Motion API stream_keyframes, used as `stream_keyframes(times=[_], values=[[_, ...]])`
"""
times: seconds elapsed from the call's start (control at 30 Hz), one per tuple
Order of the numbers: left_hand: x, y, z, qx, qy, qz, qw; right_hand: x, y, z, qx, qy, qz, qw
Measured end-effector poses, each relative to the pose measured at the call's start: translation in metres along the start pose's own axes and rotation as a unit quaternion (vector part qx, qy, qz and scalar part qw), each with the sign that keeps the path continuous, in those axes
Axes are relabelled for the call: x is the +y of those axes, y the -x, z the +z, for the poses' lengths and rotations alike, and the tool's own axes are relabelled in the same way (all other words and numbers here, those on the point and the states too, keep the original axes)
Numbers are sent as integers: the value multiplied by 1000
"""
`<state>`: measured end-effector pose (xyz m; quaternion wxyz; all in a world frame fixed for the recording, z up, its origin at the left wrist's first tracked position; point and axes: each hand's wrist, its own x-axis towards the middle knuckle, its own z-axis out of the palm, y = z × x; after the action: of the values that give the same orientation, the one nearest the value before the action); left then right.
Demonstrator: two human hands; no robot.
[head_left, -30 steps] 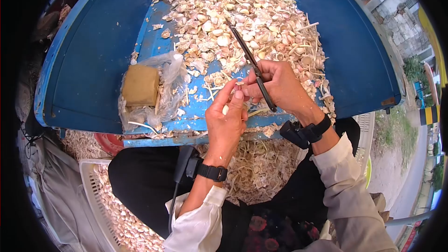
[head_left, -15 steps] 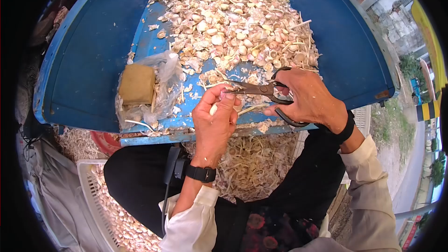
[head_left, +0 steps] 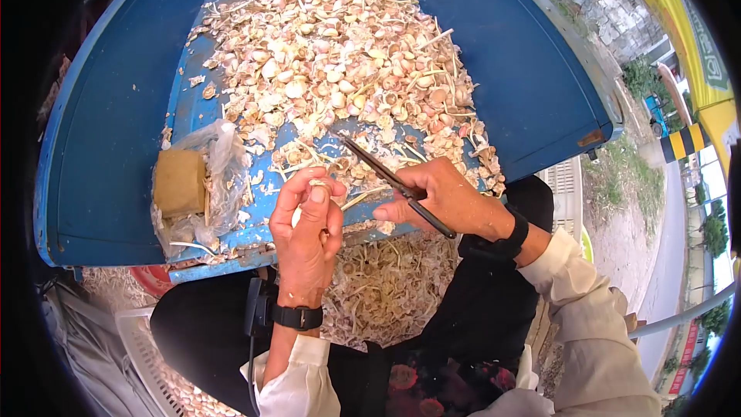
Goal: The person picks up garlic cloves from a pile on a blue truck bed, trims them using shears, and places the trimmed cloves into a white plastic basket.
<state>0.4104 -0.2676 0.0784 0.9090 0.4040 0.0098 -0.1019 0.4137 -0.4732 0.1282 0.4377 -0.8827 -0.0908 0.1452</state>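
Note:
My left hand pinches a small garlic clove between thumb and fingertips, and a second pale clove shows against its palm. My right hand is wrapped round dark scissors, seen edge-on, with the blades pointing up and left above the left hand. The blade tips are apart from the clove. Beyond both hands a large heap of garlic cloves and skins lies on the blue metal surface.
A tan block rests on a clear plastic bag at the left. Below the blue edge, garlic skins and stalks lie between the legs. A white crate holding cloves stands at lower left.
The scissors have turned from a side view at the left fingertips to edge-on and away from them. The camera view has shifted, so the surface and heap appear further left.

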Motion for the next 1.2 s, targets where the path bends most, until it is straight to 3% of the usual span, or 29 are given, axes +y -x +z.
stream_keyframes(times=[0.1,0.13,0.2,0.3,0.37,0.4,0.47,0.53,0.6,0.63,0.73,0.8,0.93,1.0,1.1,1.2], values=[[-5,0,-5,-70,97,-31,992,25,-16,-47,206,124,19,970],[-7,-1,-4,-73,98,-30,992,34,-23,-62,256,87,37,962],[-10,0,-2,-86,167,-75,979,63,-39,-88,305,236,50,921],[-14,0,4,-85,179,-100,975,79,-63,-90,315,238,69,916],[-17,1,5,-73,173,-111,976,86,-78,-76,267,194,71,941],[-19,1,5,-56,157,-114,979,96,-84,-63,267,271,17,925],[-22,-1,4,-45,144,-116,982,85,-81,-51,180,231,-56,955],[-22,-3,-1,-21,118,-126,985,66,-73,-59,181,182,-28,966],[-19,-2,2,15,147,-132,980,58,-62,-79,354,215,52,909],[-18,-1,3,21,129,-134,982,62,-61,-93,373,209,96,899],[-20,-1,8,16,107,-134,985,87,-65,-108,355,316,135,869],[-21,0,6,17,100,-131,986,102,-71,-105,330,306,117,885],[-25,-3,3,-7,52,-176,983,74,-48,-73,363,183,-26,913],[-24,-5,10,-8,18,-207,978,43,-34,-56,336,186,-106,917],[-28,-16,15,18,26,-195,980,19,-32,-16,252,154,-308,905],[-29,-20,10,18,75,-150,986,14,-40,29,186,99,-359,909]])
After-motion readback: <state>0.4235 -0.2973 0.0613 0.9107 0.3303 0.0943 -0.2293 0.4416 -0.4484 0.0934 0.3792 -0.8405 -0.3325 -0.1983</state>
